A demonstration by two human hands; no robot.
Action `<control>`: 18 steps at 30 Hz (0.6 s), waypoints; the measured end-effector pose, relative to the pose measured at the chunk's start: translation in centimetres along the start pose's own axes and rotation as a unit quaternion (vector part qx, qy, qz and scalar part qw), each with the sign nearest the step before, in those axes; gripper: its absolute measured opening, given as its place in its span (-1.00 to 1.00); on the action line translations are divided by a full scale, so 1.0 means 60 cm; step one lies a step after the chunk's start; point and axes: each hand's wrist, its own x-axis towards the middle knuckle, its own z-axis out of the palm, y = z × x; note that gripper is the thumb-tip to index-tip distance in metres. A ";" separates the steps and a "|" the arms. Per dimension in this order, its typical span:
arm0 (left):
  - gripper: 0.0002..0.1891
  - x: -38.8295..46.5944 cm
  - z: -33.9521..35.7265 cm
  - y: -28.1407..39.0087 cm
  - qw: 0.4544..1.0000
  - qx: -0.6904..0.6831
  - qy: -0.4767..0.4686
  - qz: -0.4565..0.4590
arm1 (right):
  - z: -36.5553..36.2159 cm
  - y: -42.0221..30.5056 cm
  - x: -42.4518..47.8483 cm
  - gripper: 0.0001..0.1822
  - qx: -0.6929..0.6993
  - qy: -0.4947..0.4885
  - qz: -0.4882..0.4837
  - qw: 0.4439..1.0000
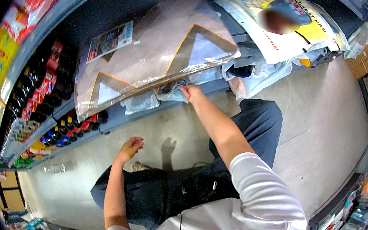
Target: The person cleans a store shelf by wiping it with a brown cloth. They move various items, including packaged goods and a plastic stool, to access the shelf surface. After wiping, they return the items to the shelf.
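My right hand (pixel 192 92) reaches under the front edge of a large plastic-wrapped mat (pixel 151 48) with grey, white and orange triangles. The hand is at clear plastic-bagged goods (pixel 173 92) on the low shelf below; whether its fingers grip a bag is hidden. My left hand (pixel 132 148) hangs in the air over the floor, fingers loosely bent, holding nothing. A printed card (pixel 111 41) lies on the mat's left part. To the right, yellow and white printed packs (pixel 286 24) are stacked above a loose clear bag (pixel 262 78).
Rows of dark bottles with red labels (pixel 38 92) fill shelves at the left. A clear object (pixel 55 168) lies on the grey floor (pixel 317 132). Cardboard boxes (pixel 363 62) stand at the far right. Packaged goods (pixel 351 221) line the shelf at lower right.
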 end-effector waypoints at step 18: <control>-0.70 0.020 0.028 -0.015 1.000 0.010 0.003 -0.016 | -0.075 -0.159 -0.070 -0.68 -0.505 -0.235 -0.080 0.827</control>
